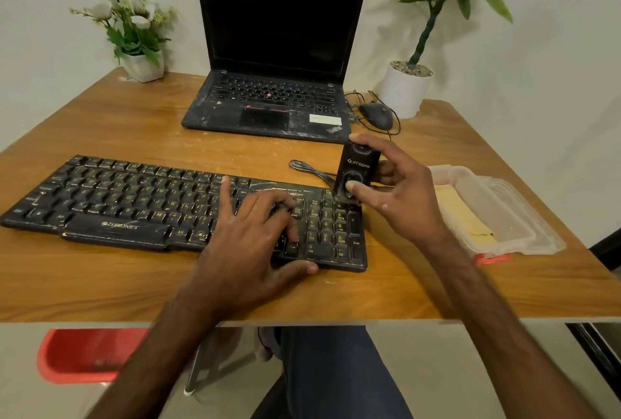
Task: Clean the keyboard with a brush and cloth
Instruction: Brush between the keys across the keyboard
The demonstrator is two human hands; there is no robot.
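Note:
A dusty black keyboard lies across the wooden table, its cable coiled behind the number pad. My left hand rests spread on the keys right of the space bar, fingers straight, thumb at the front edge. My right hand grips a black brush tool with white lettering, holding it upright over the keyboard's top right corner, thumb on its lower end. A yellow cloth lies in a clear plastic container at the right.
An open black laptop stands behind the keyboard. A black mouse with its cord lies beside it. A flower pot is at back left, a white plant pot at back right. A red stool shows below the table.

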